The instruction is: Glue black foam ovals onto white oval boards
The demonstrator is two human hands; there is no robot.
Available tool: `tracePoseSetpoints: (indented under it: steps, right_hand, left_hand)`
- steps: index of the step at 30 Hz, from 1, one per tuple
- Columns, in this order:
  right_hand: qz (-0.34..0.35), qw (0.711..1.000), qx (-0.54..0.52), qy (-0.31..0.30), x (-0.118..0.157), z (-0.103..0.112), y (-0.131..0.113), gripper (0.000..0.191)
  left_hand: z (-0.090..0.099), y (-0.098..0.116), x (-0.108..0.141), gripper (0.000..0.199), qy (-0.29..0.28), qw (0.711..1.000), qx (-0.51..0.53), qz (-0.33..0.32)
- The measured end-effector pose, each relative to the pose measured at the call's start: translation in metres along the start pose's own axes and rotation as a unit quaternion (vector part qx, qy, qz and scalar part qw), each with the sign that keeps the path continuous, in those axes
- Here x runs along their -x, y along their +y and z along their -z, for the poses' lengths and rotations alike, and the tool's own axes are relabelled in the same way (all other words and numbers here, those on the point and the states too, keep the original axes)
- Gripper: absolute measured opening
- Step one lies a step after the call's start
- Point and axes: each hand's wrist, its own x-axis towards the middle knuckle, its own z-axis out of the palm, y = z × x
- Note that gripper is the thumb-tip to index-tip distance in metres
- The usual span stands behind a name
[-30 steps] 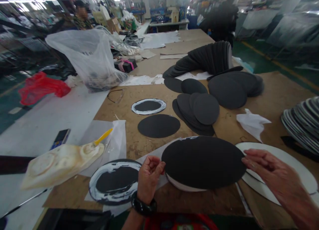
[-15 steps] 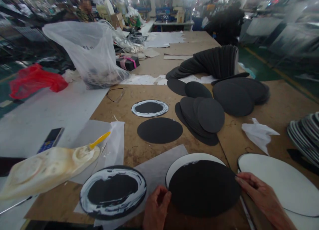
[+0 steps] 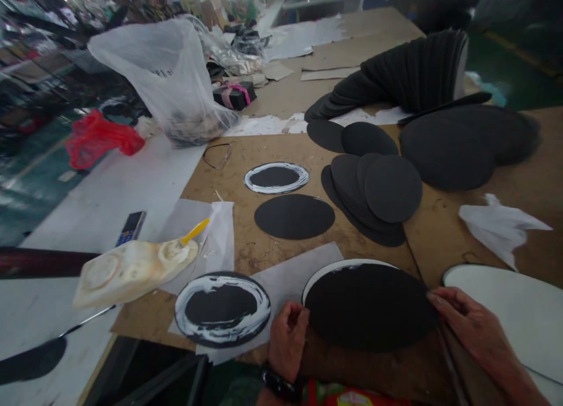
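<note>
A large black oval sheet [image 3: 372, 309] lies over a white oval panel [image 3: 317, 277], whose rim shows as a thin crescent along the far left edge. My left hand [image 3: 288, 338] pinches the sheet's left edge, thumb and fingers together. At the opposite edge, my right hand [image 3: 472, 321] grips it between thumb and fingertips. Left of my left hand rests a black oval with a smeared white ring [image 3: 185, 300] of what looks like glue. Beyond it are another white-ringed oval [image 3: 276, 178] and a plain black oval [image 3: 294, 216].
A cut-open plastic container [image 3: 136, 271] with a yellow-handled tool [image 3: 196, 231] stands at the left. Fanned black ovals [image 3: 393, 189] and a long leaning stack [image 3: 409, 71] fill the back right. A white oval [image 3: 510, 300] lies beside my right hand. A plastic bag [image 3: 171, 83] stands behind.
The view has tilted down and swung left. The black sheet has slid slightly farther over the white panel, narrowing the visible white crescent. Both hands keep their hold.
</note>
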Motion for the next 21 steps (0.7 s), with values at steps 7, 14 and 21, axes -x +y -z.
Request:
tracePoseSetpoints:
  steps: [7, 14, 21]
  right_hand:
    - [-0.023, 0.998, 0.044, -0.026, -0.004, -0.008, 0.006, 0.036]
    - [-0.032, 0.997, 0.057, -0.039, -0.004, -0.012, 0.004, 0.036]
    - [-0.023, 0.996, 0.079, -0.034, -0.004, -0.012, -0.006, 0.037]
  left_hand:
    - [-0.002, 0.001, -0.006, 0.022, 0.002, 1.000, -0.020, 0.000]
    - [-0.001, 0.003, -0.008, 0.022, -0.006, 1.000, -0.012, 0.019]
    - [0.000, 0.001, -0.010, 0.029, -0.015, 1.000, -0.017, 0.008]
